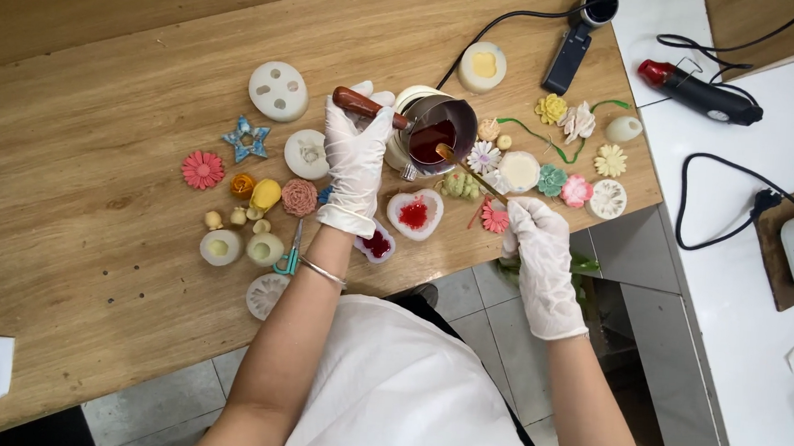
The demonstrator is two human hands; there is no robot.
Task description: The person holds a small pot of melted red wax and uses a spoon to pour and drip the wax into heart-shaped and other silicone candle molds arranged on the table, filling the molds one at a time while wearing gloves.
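The left hand (355,160), gloved in white, is closed round the wooden handle (360,105) of a small metal pot (439,133) holding red liquid, far of centre on the wooden table (96,137); the right hand (534,231), also gloved, pinches a thin stick (468,170) whose far tip dips into the pot; just near the pot lies a heart mould (414,214) filled red, with a smaller red-filled mould (377,245) to its left; flower shapes lie all around, a pink daisy (202,169) and a blue star (246,138) to the left, teal scissors (290,255) near the left wrist; a black heat gun (702,93) rests on the white counter (745,313) at the right.
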